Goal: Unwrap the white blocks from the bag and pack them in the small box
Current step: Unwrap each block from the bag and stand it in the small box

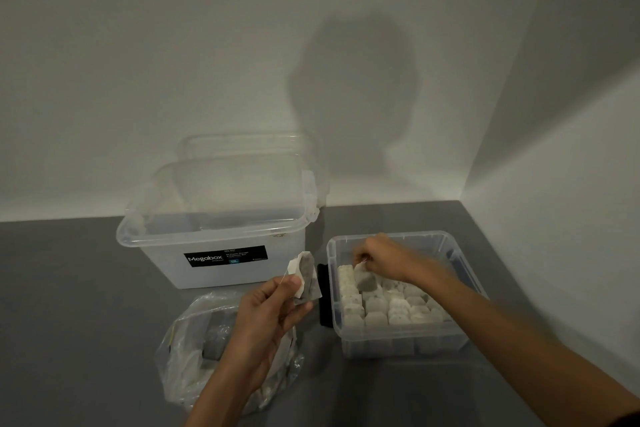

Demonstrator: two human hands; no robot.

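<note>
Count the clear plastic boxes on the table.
2. The large Megabox tub stands at the back left; the small box sits to its right, holding white blocks. No others show.

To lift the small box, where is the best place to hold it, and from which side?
Hold the small box under its jutting rim at both side walls, coming from the sides. Blocks lie loose inside, so probably keep it level.

Plain indoor packing corner: grey tabletop, bare white walls, clear Megabox storage tub.
</note>
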